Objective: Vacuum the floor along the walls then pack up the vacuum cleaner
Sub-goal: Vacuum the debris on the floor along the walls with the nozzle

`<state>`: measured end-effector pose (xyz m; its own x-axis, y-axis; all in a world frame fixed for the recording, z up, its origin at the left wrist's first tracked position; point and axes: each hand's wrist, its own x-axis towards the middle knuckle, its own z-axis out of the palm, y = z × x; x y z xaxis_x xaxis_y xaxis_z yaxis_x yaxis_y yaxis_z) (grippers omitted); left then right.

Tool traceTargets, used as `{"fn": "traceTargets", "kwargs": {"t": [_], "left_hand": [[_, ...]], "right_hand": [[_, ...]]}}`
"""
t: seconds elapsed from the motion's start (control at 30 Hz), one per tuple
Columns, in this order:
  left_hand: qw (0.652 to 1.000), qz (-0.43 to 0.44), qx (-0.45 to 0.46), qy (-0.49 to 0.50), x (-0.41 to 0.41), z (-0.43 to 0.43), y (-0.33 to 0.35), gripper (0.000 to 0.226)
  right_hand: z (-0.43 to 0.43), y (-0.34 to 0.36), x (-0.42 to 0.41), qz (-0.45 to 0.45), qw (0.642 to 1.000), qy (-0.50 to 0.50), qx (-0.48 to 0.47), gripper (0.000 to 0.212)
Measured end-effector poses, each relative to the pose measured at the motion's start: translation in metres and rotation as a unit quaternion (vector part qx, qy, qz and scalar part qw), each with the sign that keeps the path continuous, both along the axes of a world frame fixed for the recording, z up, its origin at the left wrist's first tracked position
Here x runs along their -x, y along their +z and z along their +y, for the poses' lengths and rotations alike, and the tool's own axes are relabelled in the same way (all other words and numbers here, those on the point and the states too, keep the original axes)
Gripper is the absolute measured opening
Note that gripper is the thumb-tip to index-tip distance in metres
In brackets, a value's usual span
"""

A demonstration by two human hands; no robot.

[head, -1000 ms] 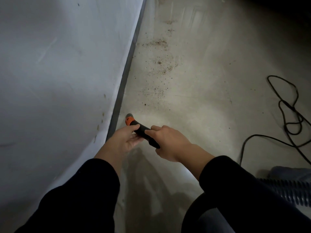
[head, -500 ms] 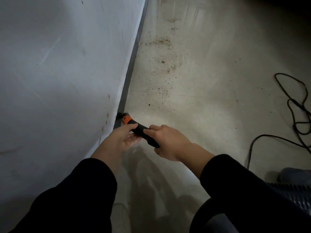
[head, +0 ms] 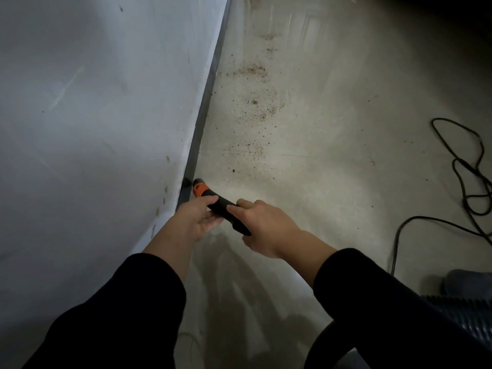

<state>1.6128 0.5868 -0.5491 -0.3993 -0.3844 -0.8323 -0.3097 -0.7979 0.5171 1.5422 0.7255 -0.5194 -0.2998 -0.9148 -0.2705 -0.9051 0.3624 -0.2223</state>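
Both hands grip the vacuum nozzle.

nozzle – black, orange band | wall – pale grey | floor – beige, brown specks | cord – black

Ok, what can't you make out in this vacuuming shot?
All in the head view:
Nozzle tip: dark against the baseboard; floor contact unclear.
Nozzle grip: covered by the left hand and right hand.
Hose: cut off by the right edge, partly behind the right sleeve.
Cord: runs off the right edge; its plug unseen.
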Motion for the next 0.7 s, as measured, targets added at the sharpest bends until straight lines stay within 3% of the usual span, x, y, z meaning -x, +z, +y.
{"fn": "traceTargets", "kwargs": {"t": [0.7], "left_hand": [[1.0,0.014,0.009,-0.025,0.018,0.02,-0.001,0.036]], "right_hand": [[0.017,0.01,0.008,0.039,0.998,-0.02,-0.039,0.052]]}}
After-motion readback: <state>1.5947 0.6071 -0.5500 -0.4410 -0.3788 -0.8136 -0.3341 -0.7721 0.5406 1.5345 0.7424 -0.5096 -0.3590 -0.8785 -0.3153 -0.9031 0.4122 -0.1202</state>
